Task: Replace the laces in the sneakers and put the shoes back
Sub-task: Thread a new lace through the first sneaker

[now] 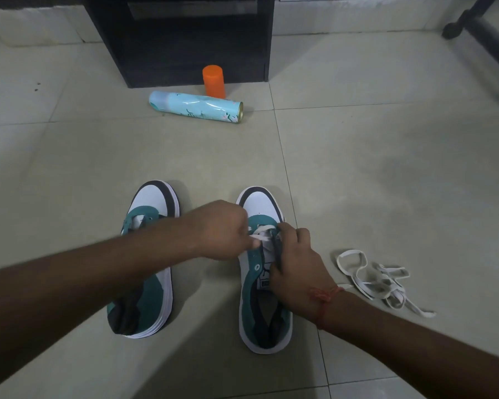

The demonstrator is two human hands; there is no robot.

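Two teal, white and black sneakers stand side by side on the tiled floor, toes pointing away from me. My left hand (222, 230) reaches across the left sneaker (149, 272) and pinches a white lace (261, 236) at the front eyelets of the right sneaker (260, 306). My right hand (296, 264) grips that sneaker's right eyelet flap and tongue. A loose white lace (375, 280) lies in a tangle on the floor to the right of the shoes. The left sneaker shows a bit of white lace near its front eyelets; the rest is hidden by my forearm.
A light blue spray can (196, 106) lies on its side ahead of the shoes, with an orange cap (213, 80) standing behind it. A black cabinet (185, 38) stands at the back, and a black wheeled chair base (484, 38) at the top right.
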